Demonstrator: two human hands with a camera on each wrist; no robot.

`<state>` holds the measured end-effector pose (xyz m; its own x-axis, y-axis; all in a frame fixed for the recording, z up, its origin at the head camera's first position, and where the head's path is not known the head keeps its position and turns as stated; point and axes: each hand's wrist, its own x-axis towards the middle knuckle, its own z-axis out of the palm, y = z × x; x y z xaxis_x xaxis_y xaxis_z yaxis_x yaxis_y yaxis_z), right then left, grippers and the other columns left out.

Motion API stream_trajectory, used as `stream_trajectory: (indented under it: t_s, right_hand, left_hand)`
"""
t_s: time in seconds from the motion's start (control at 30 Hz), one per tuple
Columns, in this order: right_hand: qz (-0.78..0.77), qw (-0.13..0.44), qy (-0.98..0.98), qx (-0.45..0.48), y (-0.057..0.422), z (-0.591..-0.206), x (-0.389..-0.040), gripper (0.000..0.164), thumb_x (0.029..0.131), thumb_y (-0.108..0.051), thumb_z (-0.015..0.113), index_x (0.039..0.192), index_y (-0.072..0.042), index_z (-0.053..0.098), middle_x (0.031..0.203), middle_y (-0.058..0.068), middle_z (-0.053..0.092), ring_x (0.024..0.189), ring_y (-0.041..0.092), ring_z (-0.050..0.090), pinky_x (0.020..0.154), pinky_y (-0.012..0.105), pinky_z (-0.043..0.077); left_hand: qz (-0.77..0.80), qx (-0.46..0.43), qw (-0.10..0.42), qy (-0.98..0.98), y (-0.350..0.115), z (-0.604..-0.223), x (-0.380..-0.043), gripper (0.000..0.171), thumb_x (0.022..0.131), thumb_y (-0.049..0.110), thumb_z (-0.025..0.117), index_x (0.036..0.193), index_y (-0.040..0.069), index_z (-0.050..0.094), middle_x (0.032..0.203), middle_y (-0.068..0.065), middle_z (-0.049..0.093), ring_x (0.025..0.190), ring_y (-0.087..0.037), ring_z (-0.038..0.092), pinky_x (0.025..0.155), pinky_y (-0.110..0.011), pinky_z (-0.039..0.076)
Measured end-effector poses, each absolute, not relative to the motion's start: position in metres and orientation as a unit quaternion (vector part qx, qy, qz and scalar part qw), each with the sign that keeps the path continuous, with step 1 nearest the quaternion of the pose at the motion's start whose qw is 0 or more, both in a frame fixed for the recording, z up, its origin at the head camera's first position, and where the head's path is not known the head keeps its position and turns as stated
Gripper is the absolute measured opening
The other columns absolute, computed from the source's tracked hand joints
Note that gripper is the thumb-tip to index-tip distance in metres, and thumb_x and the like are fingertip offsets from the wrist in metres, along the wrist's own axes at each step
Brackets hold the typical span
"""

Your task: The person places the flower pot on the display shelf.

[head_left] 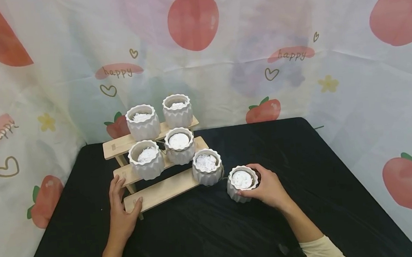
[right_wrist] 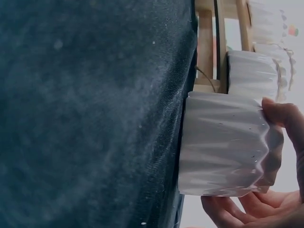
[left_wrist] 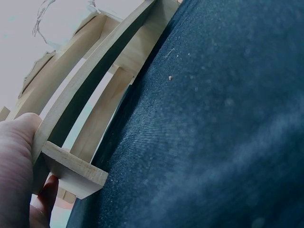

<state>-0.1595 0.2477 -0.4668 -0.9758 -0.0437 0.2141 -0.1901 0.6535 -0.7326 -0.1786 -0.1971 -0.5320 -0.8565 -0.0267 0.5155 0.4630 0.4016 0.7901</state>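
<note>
My right hand [head_left: 272,190] grips a white scalloped ceramic pot [head_left: 235,192] with white crumbly filling, just right of a three-tier wooden stand [head_left: 164,192]. In the right wrist view, the thumb is at the pot's rim and the fingers [right_wrist: 228,209] curl along its opposite side; its base is right at the black cloth. At the lowest tier's left end, my left hand [head_left: 121,219] holds the stand, thumb on the front and fingers behind. A matching pot [head_left: 207,173] stands at that tier's right end, with thin twine between it and the held pot.
Two pots [head_left: 143,128] stand on the top tier and two more [head_left: 147,166] on the middle one, all with white filling. Black cloth [head_left: 208,234] covers the table. A fruit-printed curtain [head_left: 224,82] hangs behind and at both sides.
</note>
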Motion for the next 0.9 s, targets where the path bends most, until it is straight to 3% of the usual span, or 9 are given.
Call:
stream_trajectory:
  t_s: [0.27, 0.5, 0.9]
  right_hand:
    - [0.410, 0.099, -0.904, 0.069, 0.248, -0.457, -0.152, 0.077, 0.062, -0.026, 0.101, 0.127, -0.004, 0.065, 0.111, 0.005, 0.071, 0.098, 0.023, 0.064, 0.083, 0.045, 0.053]
    - [0.395, 0.109, -0.909, 0.073, 0.249, -0.450, -0.147, 0.075, 0.062, -0.031, 0.101, 0.124, -0.006, 0.068, 0.107, 0.003, 0.073, 0.094, 0.020, 0.065, 0.078, 0.041, 0.053]
    - [0.396, 0.156, -0.901, 0.088, 0.243, -0.438, -0.140, 0.074, 0.062, -0.032, 0.101, 0.124, -0.009, 0.067, 0.109, 0.001, 0.070, 0.096, 0.017, 0.064, 0.078, 0.040, 0.054]
  left_hand:
    - [-0.533, -0.136, 0.232, -0.802, -0.197, -0.531, -0.178, 0.087, 0.087, -0.011, 0.075, 0.159, 0.012, 0.033, 0.170, -0.004, 0.011, 0.148, -0.013, 0.025, 0.117, -0.018, 0.025]
    - [-0.534, -0.127, 0.225, -0.805, -0.196, -0.531, -0.177, 0.089, 0.087, -0.011, 0.076, 0.160, 0.013, 0.032, 0.171, -0.001, 0.010, 0.149, -0.019, 0.026, 0.117, -0.018, 0.024]
    - [-0.539, -0.136, 0.232, -0.798, -0.195, -0.529, -0.177, 0.086, 0.087, -0.011, 0.076, 0.159, 0.012, 0.034, 0.170, -0.003, 0.012, 0.148, -0.011, 0.025, 0.118, -0.020, 0.026]
